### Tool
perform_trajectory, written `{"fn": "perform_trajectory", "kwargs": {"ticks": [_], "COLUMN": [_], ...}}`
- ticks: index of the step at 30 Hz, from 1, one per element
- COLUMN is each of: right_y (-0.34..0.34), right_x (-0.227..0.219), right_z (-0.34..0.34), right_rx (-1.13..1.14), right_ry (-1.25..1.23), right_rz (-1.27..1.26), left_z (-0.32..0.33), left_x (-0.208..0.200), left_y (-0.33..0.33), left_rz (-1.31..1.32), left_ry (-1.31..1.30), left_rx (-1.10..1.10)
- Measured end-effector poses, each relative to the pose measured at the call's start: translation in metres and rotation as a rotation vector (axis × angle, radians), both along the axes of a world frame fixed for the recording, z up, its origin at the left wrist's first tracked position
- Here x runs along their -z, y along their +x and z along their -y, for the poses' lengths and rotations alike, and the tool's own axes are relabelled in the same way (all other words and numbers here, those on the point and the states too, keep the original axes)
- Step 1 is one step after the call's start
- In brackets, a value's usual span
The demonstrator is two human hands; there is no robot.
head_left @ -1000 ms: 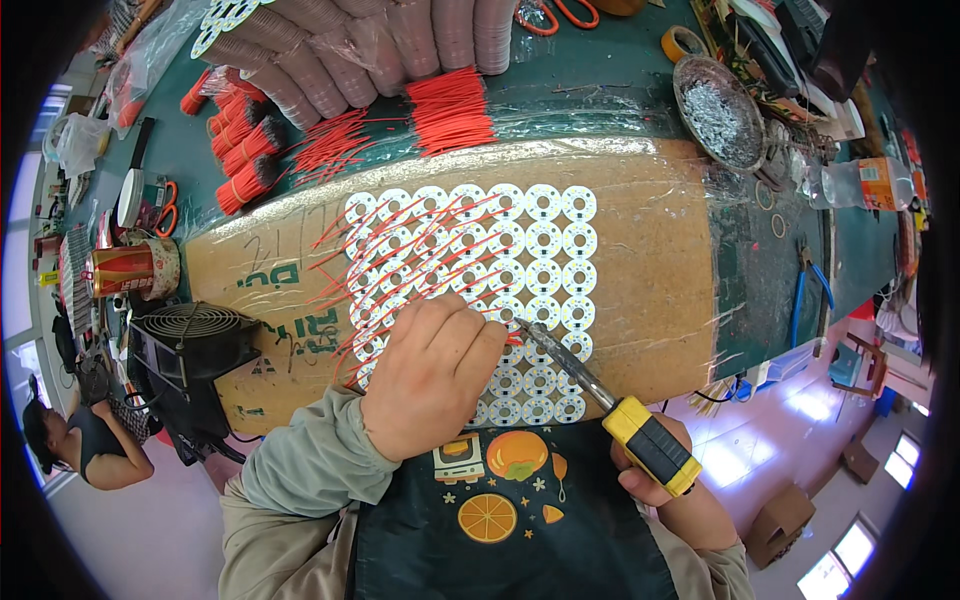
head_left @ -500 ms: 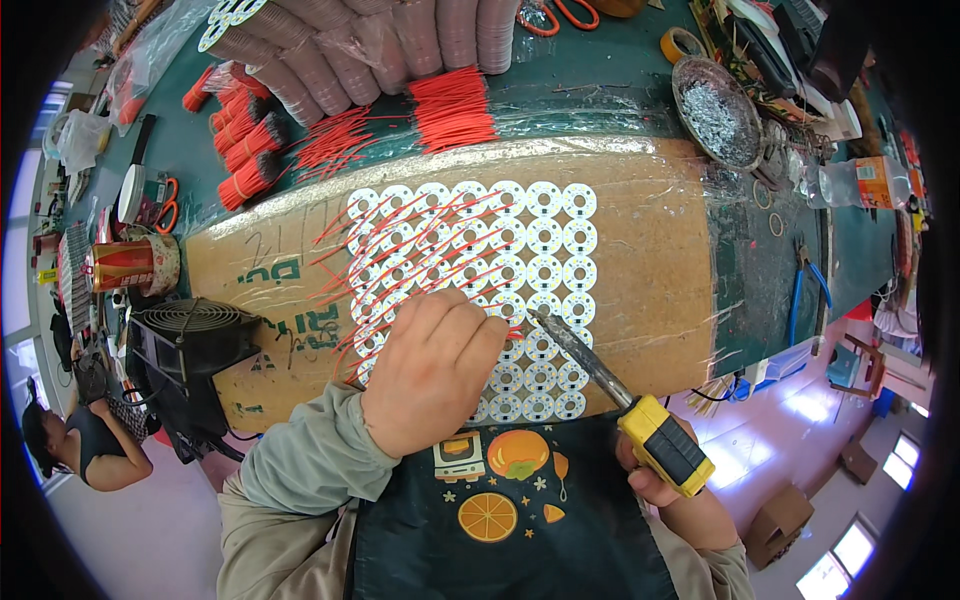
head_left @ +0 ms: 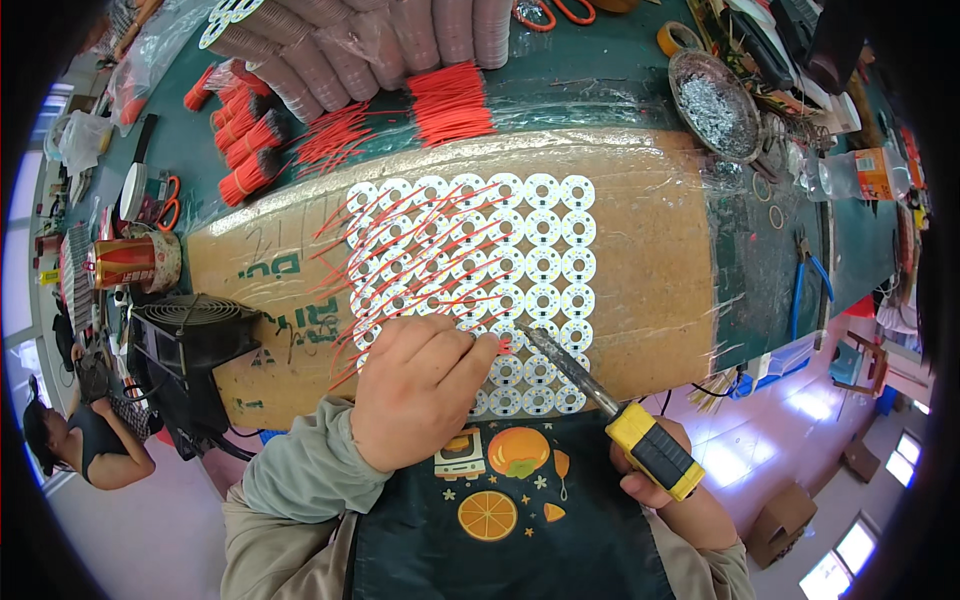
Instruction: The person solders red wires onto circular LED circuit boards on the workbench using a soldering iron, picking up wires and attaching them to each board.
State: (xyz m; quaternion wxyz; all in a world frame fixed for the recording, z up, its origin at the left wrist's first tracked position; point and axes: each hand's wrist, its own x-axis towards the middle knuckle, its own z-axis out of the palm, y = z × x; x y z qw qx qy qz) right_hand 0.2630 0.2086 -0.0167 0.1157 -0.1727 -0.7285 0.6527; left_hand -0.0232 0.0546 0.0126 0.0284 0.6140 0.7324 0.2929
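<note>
White round LED boards [head_left: 542, 228], each with a centre hole, lie in a grid on a brown cardboard sheet [head_left: 650, 260]. Thin red wires [head_left: 440, 215] slant across the boards on the left. My left hand [head_left: 415, 390] is closed over the lower left of the grid, its fingertips pinching a short red wire [head_left: 504, 344] against a board. In my right hand [head_left: 695, 515] is a soldering iron [head_left: 655, 450] with a yellow and black handle. Its metal tip is beside that board, just beyond my left fingertips; whether it touches cannot be made out.
Behind the cardboard are stacked boards [head_left: 400, 40] and red wire bundles [head_left: 250, 160]. A black fan [head_left: 195, 335] and red can [head_left: 125, 263] stand left. At right lie a bowl of silvery scraps [head_left: 714, 105] and blue-handled pliers [head_left: 808, 275]. Another person [head_left: 95, 440] sits far left.
My left hand has shifted slightly down and left, baring more of the boards. The soldering iron has moved slightly left, its tip coming closer to the wire end at my left fingertips.
</note>
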Motion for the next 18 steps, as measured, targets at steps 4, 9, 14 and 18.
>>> {"fn": "perform_trajectory", "kwargs": {"ticks": [4,9,14,18], "right_y": [-0.0022,-0.0011,-0.0047,-0.0059], "right_x": [-0.0023,-0.0003,-0.0022,-0.0031], "right_z": [0.001,0.0032,0.0035,0.0019], "right_rx": [-0.01,-0.004,-0.001,-0.031], "right_ry": [-0.009,0.006,0.024,0.06], "right_rz": [0.02,0.012,0.014,0.025], "left_z": [0.0009,0.0016,0.0011,0.0004], "left_x": [0.0019,0.0024,0.0058,0.0061], "left_y": [0.003,0.0038,0.005,0.0048], "left_rz": [-0.023,-0.013,0.007,0.019], "left_ry": [-0.016,-0.019,-0.029,-0.039], "left_rx": [-0.009,-0.013,-0.019,-0.013]}}
